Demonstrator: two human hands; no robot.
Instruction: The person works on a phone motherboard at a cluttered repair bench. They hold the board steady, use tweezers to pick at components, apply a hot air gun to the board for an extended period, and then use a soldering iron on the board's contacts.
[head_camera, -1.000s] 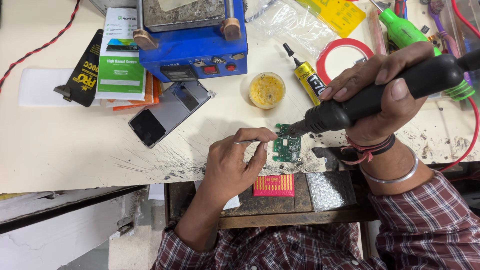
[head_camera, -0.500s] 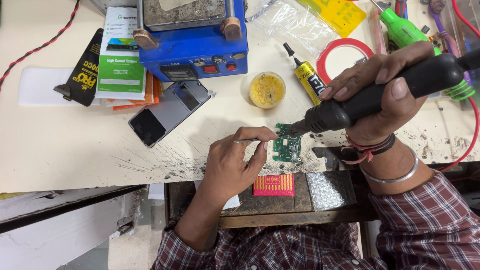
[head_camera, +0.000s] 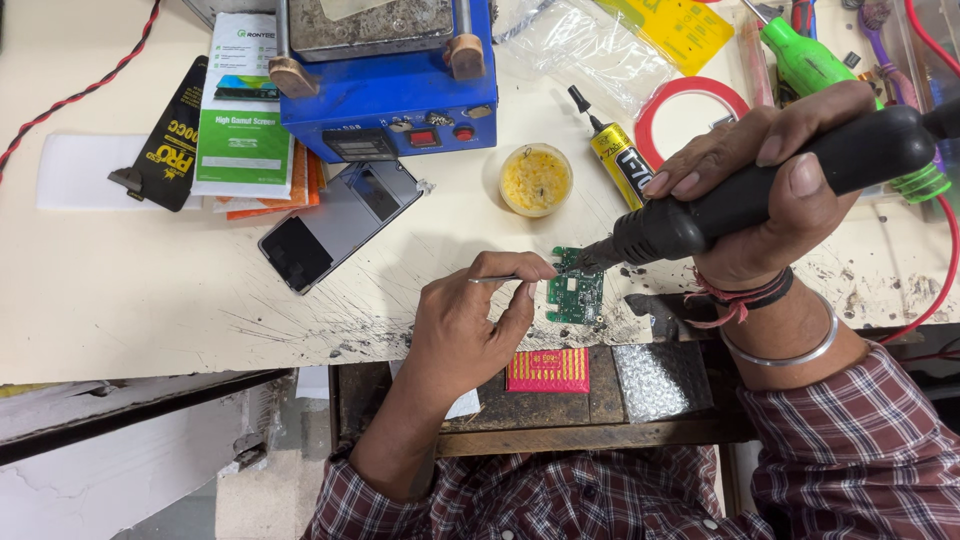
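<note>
A small green circuit board (head_camera: 575, 292) lies near the front edge of the cream workbench (head_camera: 150, 290). My left hand (head_camera: 470, 325) pinches thin metal tweezers (head_camera: 497, 279) whose tips point at the board's left side. My right hand (head_camera: 765, 190) grips a black hot-air handpiece (head_camera: 770, 188), its nozzle tip just over the board's top edge. A silver bangle and red thread sit on my right wrist.
A blue heating station (head_camera: 385, 75) stands at the back. Beside it lie a dark phone (head_camera: 340, 222), product cards (head_camera: 240, 110), a yellow paste tub (head_camera: 535, 180), a glue tube (head_camera: 615, 150), a red tape ring (head_camera: 690, 105), green-handled tools (head_camera: 800, 55) and red cable (head_camera: 80, 95). A red packet (head_camera: 548, 370) lies on the lower shelf.
</note>
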